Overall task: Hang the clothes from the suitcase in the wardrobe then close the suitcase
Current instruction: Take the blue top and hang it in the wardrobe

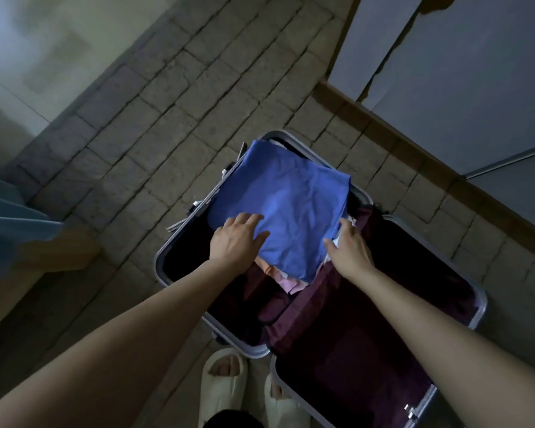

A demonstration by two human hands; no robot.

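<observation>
My left hand (237, 239) lies flat, fingers spread, on the near left part of the blue garment (291, 205). My right hand (349, 248) curls its fingers around the near right edge. The garment is folded, creased, topping a pile in the open suitcase (164, 267), its long axis running toward the suitcase's far corner.

The folded cloth (286, 211) on top of the pile is plain blue. Under it lie pale pink clothes (286, 281) and a white piece (340, 242). The suitcase (322, 304) has a silver-grey frame and a dark purple lining, perhaps maroon in this dim light. The slippers (226, 387) are cream. The floor (167, 118) is grey-beige stone blocks.
</observation>
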